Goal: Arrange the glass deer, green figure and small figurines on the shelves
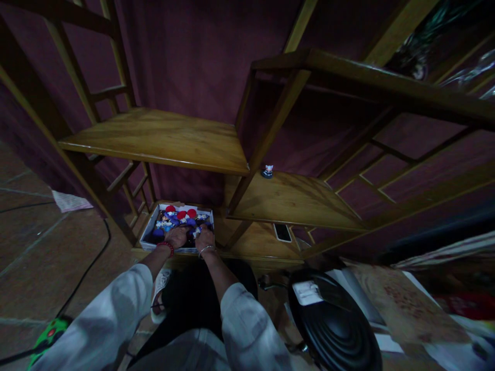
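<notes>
A shallow white cardboard box point(145, 238) stands on the lowest shelf, holding several small toy figurines point(164, 225) in blue, white and purple. Several round red pieces point(181, 215) lie among them. My left hand point(177, 237), with a red bead bracelet, reaches into the front of the box with its fingers curled; what they grip is too dark to make out. Close to its right, my right hand point(204, 238), wearing a silver bangle, is closed on a small white-and-blue figurine point(197, 232). My fingertips are partly hidden.
A single figurine point(267, 171) stands on the right middle shelf point(294, 198). A phone point(282, 232) lies on the bottom shelf. The upper left shelf point(158, 139) overhangs the box. A black ridged stool seat point(332, 319) stands at my right, and a cable point(96, 257) crosses the floor at left.
</notes>
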The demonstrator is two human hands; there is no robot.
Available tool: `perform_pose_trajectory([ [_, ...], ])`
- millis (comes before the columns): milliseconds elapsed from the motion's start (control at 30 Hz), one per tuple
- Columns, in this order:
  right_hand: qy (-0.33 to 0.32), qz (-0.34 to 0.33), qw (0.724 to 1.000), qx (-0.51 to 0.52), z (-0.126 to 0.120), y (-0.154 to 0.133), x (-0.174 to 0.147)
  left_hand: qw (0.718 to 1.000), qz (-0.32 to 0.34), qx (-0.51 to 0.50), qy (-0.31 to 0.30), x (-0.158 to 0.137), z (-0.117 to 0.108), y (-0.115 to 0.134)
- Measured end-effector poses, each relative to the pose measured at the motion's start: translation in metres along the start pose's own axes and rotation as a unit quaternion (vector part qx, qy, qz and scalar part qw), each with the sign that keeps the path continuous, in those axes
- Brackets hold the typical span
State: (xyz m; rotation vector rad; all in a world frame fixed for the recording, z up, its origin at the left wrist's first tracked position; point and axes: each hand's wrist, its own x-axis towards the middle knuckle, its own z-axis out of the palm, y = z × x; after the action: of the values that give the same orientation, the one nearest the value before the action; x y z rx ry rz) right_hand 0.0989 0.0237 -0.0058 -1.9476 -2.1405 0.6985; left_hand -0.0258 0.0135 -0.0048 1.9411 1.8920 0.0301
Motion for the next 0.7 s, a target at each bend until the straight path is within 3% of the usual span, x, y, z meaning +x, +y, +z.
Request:
perform_pose_trajectory([
  [700, 0.007, -0.011, 0.999, -0.031, 0.0048, -0.0017, -0.0023, 1.0, -0.018, -0.003, 0.01, 0.0031, 0.0048, -0.0046],
])
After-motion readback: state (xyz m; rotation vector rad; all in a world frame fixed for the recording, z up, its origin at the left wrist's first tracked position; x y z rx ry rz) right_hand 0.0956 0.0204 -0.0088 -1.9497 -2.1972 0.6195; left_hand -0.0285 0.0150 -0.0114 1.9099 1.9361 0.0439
